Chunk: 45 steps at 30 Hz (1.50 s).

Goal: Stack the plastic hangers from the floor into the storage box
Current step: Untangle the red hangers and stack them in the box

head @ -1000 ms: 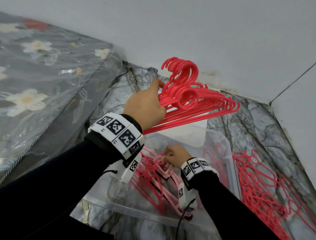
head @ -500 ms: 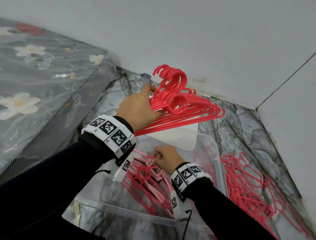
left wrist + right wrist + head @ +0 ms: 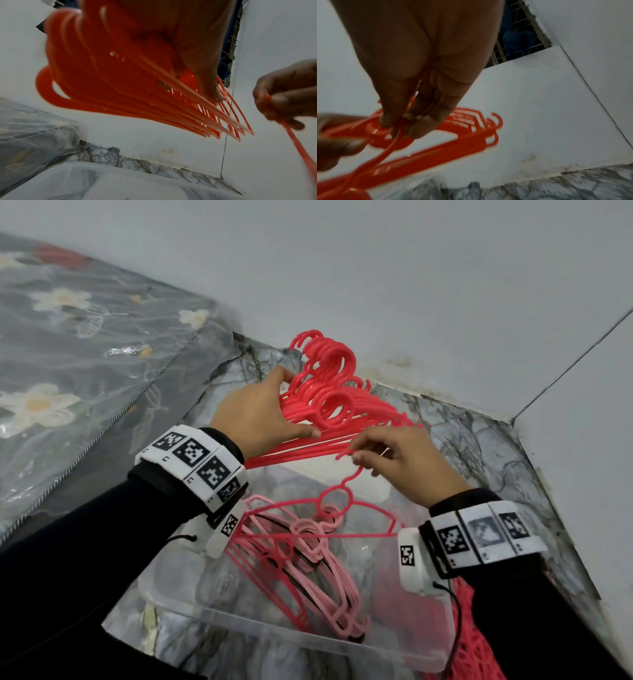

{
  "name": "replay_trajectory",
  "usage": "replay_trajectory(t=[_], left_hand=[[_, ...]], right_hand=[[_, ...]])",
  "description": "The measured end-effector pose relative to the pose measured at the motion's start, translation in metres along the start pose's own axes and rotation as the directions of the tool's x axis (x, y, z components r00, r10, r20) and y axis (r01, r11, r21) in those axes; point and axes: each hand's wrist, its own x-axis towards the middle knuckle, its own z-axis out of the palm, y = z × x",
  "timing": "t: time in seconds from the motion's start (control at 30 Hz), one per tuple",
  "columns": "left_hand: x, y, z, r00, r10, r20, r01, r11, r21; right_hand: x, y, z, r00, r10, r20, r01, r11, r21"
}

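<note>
Marble floor (image 3: 479, 440) in a white corner: our left hand (image 3: 257, 412) grips a bundle (image 3: 329, 405) over the box (image 3: 308, 638), right fingers (image 3: 363, 446) pinch one hanger (image 3: 337, 498) by its hook. Some lie boxed; a pile (image 3: 479, 645) waits by the box's right edge.

We identified the place as a home bedroom corner. A mattress (image 3: 85, 364) in clear plastic with a floral cover lay on a marble-patterned floor (image 3: 479, 440). Plain white walls (image 3: 376, 268) met there, and a barred window (image 3: 518, 40) sat above.
</note>
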Motion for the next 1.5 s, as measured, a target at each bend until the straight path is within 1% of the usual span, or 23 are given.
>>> replay_trajectory(t=[0.1, 0.23, 0.33, 0.4, 0.57, 0.67, 0.73, 0.9, 0.93, 1.0, 1.07, 1.1, 1.13, 1.17, 1.2, 1.23, 1.27, 1.3, 1.33, 1.4, 1.5], left_hand=[[-0.003, 0.000, 0.000, 0.997, 0.010, 0.082, -0.011, 1.000, 0.015], [-0.008, 0.004, 0.007, 0.986, 0.041, 0.159, -0.047, 0.998, 0.037], [-0.011, 0.008, 0.015, 0.980, 0.056, 0.190, -0.063, 0.997, 0.033], [-0.012, 0.011, 0.020, 0.978, 0.059, 0.202, -0.065, 0.998, 0.022], [-0.014, 0.018, 0.026, 0.963, 0.057, 0.264, -0.064, 0.998, 0.018], [-0.015, 0.019, 0.026, 0.960, 0.047, 0.276, -0.055, 0.998, 0.022], [-0.014, 0.020, 0.025, 0.958, 0.046, 0.283, -0.053, 0.998, 0.016], [-0.015, 0.020, 0.023, 0.963, 0.047, 0.265, -0.059, 0.997, 0.040], [-0.016, 0.019, 0.023, 0.965, 0.056, 0.257, -0.073, 0.996, 0.058], [-0.017, 0.016, 0.021, 0.966, 0.065, 0.250, -0.099, 0.987, 0.124], [-0.015, 0.013, 0.018, 0.969, 0.057, 0.242, -0.101, 0.980, 0.174], [-0.014, 0.011, 0.016, 0.972, 0.046, 0.232, -0.089, 0.980, 0.178], [-0.013, 0.008, 0.013, 0.976, 0.032, 0.216, -0.072, 0.981, 0.178], [-0.011, 0.006, 0.011, 0.980, 0.016, 0.197, -0.051, 0.983, 0.175], [-0.009, 0.004, 0.008, 0.984, 0.000, 0.177, -0.030, 0.985, 0.169], [-0.007, 0.003, 0.006, 0.987, -0.013, 0.160, -0.013, 0.987, 0.162], [-0.006, 0.002, 0.005, 0.989, -0.021, 0.147, -0.002, 0.988, 0.155], [-0.005, 0.002, 0.005, 0.990, -0.026, 0.136, 0.006, 0.989, 0.148], [-0.004, 0.002, 0.005, 0.992, -0.028, 0.126, 0.011, 0.990, 0.138], [-0.003, 0.003, 0.006, 0.994, -0.025, 0.111, 0.012, 0.993, 0.118], [-0.002, 0.004, 0.007, 0.995, -0.013, 0.096, 0.003, 0.995, 0.104]], right_hand=[[0.000, 0.002, -0.021, 0.991, -0.028, -0.132, 0.025, 0.999, -0.028], [-0.001, 0.007, -0.037, 0.978, -0.008, -0.207, -0.009, 0.996, -0.084], [-0.001, 0.008, -0.035, 0.964, -0.008, -0.265, -0.012, 0.997, -0.072], [-0.001, 0.006, -0.029, 0.949, -0.040, -0.311, 0.016, 0.997, -0.078], [0.002, 0.002, -0.025, 0.914, -0.190, -0.358, 0.089, 0.956, -0.281], [0.001, 0.001, -0.021, 0.881, -0.251, -0.401, 0.124, 0.941, -0.316], [0.000, 0.002, -0.017, 0.857, -0.269, -0.440, 0.135, 0.940, -0.312], [0.003, 0.005, -0.014, 0.813, -0.258, -0.522, 0.131, 0.955, -0.268], [0.004, 0.006, -0.015, 0.815, -0.231, -0.532, 0.127, 0.966, -0.225], [0.006, 0.008, -0.017, 0.838, -0.146, -0.526, 0.106, 0.989, -0.104], [0.004, 0.014, -0.016, 0.869, -0.079, -0.488, 0.093, 0.996, 0.005], [0.003, 0.018, -0.013, 0.899, -0.038, -0.436, 0.072, 0.996, 0.062], [0.001, 0.023, -0.007, 0.940, 0.017, -0.341, 0.024, 0.993, 0.114], [0.000, 0.028, 0.002, 0.976, 0.078, -0.205, -0.051, 0.989, 0.136], [-0.001, 0.032, 0.014, 0.990, 0.132, -0.049, -0.126, 0.986, 0.108], [-0.001, 0.035, 0.028, 0.981, 0.168, 0.102, -0.173, 0.984, 0.041], [-0.001, 0.039, 0.044, 0.955, 0.188, 0.229, -0.184, 0.982, -0.038], [0.000, 0.041, 0.061, 0.926, 0.194, 0.324, -0.165, 0.980, -0.114], [0.002, 0.044, 0.079, 0.900, 0.200, 0.387, -0.136, 0.973, -0.187], [0.003, 0.052, 0.113, 0.863, 0.235, 0.448, -0.106, 0.950, -0.295], [0.004, 0.063, 0.154, 0.823, 0.270, 0.499, -0.068, 0.920, -0.386]])
